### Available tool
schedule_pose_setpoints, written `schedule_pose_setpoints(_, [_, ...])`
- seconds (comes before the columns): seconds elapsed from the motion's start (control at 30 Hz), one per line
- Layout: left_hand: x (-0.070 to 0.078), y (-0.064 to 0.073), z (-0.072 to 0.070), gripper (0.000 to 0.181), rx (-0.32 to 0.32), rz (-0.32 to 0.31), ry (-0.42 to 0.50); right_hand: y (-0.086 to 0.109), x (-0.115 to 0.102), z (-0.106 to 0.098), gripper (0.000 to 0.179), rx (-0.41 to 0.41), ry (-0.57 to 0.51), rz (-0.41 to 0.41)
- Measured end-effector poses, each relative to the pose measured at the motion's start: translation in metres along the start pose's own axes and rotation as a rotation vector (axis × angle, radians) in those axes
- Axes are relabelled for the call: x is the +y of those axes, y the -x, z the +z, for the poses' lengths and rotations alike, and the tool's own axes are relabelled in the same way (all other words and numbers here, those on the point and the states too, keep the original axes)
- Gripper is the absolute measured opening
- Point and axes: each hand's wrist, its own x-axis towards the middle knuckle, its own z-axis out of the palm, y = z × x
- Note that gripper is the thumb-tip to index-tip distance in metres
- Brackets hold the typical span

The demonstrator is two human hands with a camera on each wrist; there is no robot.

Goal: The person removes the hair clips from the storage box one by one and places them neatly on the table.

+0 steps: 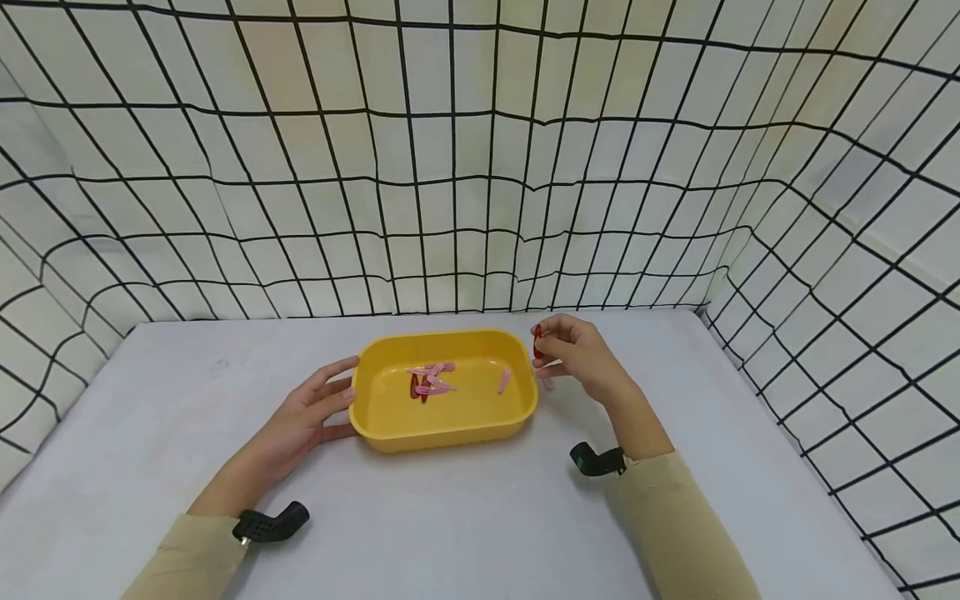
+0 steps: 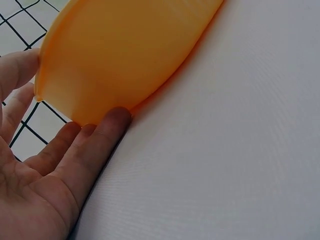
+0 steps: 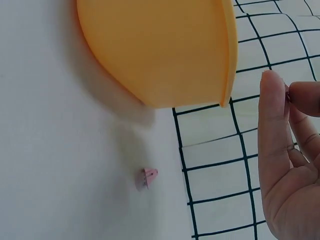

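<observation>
A yellow plastic tub (image 1: 442, 437) stands on the white table, holding pink and dark red hair clips. Most of these hair clips (image 1: 431, 379) lie in a loose pile left of the tub's middle. One pink clip (image 1: 504, 380) lies apart near its right end. My left hand (image 1: 307, 408) touches the tub's left end with fairly straight fingers, some at the rim and others lower on the wall. Just beyond the right rim, my right hand (image 1: 573, 354) pinches a dark red hair clip (image 1: 537, 342) between thumb and fingers, raised above the table.
Another pink clip (image 3: 150, 176) lies on the table below my right hand, beside the tub. Black netting (image 1: 453, 179) hangs before pale walls along the back and sides of the table. Each wrist wears a black camera band (image 1: 270, 523).
</observation>
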Motion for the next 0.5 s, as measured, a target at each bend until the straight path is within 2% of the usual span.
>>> schedule_pose_setpoints(0.5, [0.002, 0.002, 0.001, 0.061, 0.000, -0.001, 0.006, -0.002, 0.009, -0.030, 0.022, 0.067, -0.010, 0.036])
